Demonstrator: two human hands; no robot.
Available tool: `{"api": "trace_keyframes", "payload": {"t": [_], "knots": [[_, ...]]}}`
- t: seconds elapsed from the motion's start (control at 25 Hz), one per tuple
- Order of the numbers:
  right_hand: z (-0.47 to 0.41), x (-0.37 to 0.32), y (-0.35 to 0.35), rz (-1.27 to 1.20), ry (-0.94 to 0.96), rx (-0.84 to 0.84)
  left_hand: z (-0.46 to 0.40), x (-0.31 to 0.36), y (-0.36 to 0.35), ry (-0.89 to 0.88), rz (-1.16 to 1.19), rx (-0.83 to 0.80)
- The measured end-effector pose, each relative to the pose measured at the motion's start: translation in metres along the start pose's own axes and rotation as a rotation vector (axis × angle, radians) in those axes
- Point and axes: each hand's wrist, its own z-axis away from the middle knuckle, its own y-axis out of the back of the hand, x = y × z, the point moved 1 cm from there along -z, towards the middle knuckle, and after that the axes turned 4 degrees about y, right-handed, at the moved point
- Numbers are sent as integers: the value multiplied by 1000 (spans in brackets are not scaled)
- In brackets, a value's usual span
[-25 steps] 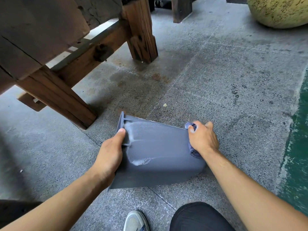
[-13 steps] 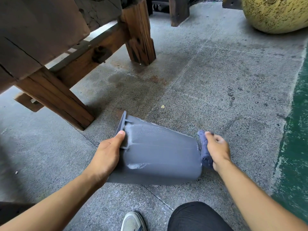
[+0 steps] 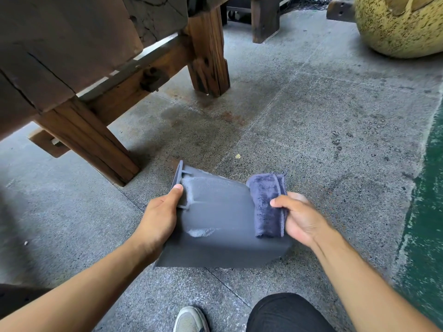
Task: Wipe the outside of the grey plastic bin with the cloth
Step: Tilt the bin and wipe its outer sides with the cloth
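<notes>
The grey plastic bin (image 3: 223,226) lies on its side on the concrete floor, rim to the left, base to the right. Pale dusty smears show near the rim and low on its upper face. My left hand (image 3: 160,219) grips the rim, thumb on top. My right hand (image 3: 299,219) holds a folded dark blue cloth (image 3: 268,204) flat against the bin's upper side near the base, thumb pressing on the cloth.
A heavy wooden bench (image 3: 100,75) with thick legs stands to the left and behind the bin. A large yellow speckled pot (image 3: 398,27) sits at the far right. Green painted floor (image 3: 431,212) runs along the right edge. My shoe (image 3: 190,318) and dark trouser knee (image 3: 285,312) are below.
My right hand has brought the cloth from the bin's base end up onto its upper side and unrolled it flatter. The left hand keeps its grip on the rim.
</notes>
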Motion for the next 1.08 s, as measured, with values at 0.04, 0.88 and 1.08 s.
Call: {"api": "trace_keyframes", "payload": {"t": [0.04,0.88,1.08], "knots": [[1,1,-2,-23,13,9,0,0,0,6,1,-6],[0,-21,-42,327,285,-299,-20,-11,4,19,-30,-5],[-4,-21,-54,678,474,-235,-22,-12,4,12,-61,-5]]}}
